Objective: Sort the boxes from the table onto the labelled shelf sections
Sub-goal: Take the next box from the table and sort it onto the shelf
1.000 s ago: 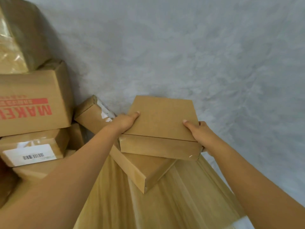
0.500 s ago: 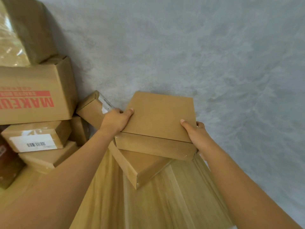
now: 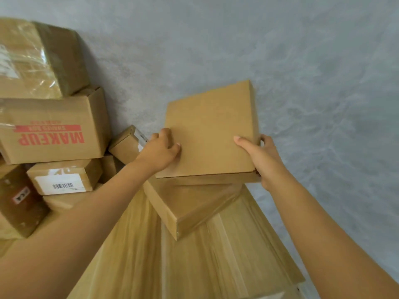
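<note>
both hands hold a flat square cardboard box point(image 3: 208, 134) by its opposite edges, tilted so its top face turns toward the camera. the left hand point(image 3: 160, 151) grips the left edge, thumb on the top face and fingers curled around the side; the right hand point(image 3: 259, 156) grips the right edge, thumb lying across the top and fingers wrapped behind. the box's near lower edge sits just over a longer cardboard box point(image 3: 190, 203) that lies on the wooden worktop point(image 3: 194, 262); whether they touch i cannot tell. to the left is a stack of boxes: a makeup box point(image 3: 54, 130), a barcode-labelled box point(image 3: 62, 176) below it, and a tape-wrapped box point(image 3: 41, 59) on top. a grey wall point(image 3: 280, 50) stands behind.
</note>
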Action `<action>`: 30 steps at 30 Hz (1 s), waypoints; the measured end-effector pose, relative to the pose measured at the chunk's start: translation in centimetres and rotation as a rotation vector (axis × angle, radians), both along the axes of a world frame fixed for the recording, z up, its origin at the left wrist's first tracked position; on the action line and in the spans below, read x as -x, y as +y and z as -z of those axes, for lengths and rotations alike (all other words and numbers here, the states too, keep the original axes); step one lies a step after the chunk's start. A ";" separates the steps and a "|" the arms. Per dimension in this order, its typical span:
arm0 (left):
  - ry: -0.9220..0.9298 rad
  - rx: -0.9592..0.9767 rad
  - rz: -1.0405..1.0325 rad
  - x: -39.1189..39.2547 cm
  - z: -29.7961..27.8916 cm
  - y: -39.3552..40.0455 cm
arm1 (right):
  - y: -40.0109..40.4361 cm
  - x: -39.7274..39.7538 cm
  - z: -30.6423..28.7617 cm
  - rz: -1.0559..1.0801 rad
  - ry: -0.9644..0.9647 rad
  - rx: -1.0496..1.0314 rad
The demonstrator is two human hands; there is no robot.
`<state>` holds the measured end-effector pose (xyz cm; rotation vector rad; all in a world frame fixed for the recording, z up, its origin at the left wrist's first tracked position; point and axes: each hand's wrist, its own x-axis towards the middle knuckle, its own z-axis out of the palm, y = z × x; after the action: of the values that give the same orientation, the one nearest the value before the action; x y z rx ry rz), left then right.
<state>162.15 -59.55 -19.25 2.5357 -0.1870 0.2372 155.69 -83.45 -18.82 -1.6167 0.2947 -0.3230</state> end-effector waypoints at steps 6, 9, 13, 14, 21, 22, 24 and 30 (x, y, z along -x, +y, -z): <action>0.358 0.804 0.282 4.6 -6.0 -4.7 | 4.9 1.8 -2.8 0.227 -0.306 0.921; 0.357 0.983 0.247 5.4 -5.9 -4.6 | 7.2 2.8 -1.4 0.272 -0.437 1.141; 0.277 1.149 -0.039 4.9 -4.0 -2.9 | 8.9 3.3 0.1 0.008 -0.516 1.147; 0.232 1.154 -0.103 4.9 -3.7 -2.5 | 9.2 3.4 0.4 -0.045 -0.544 1.122; 0.162 1.190 -0.214 4.5 -1.6 2.0 | 8.4 3.2 1.1 -0.431 -0.418 0.851; 0.178 1.189 -0.170 4.4 -1.4 3.1 | 7.8 2.9 1.1 -0.417 -0.348 0.786; 0.212 1.182 -0.067 4.8 -1.3 5.0 | 6.5 2.0 1.3 -0.301 -0.221 0.717; 0.283 1.206 0.054 5.4 -0.8 8.1 | 3.2 0.7 1.1 -0.142 0.079 0.345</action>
<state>156.79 -51.41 -18.43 1.3375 0.0167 -0.0464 154.95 -80.27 -19.88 -1.9824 0.1889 -0.2088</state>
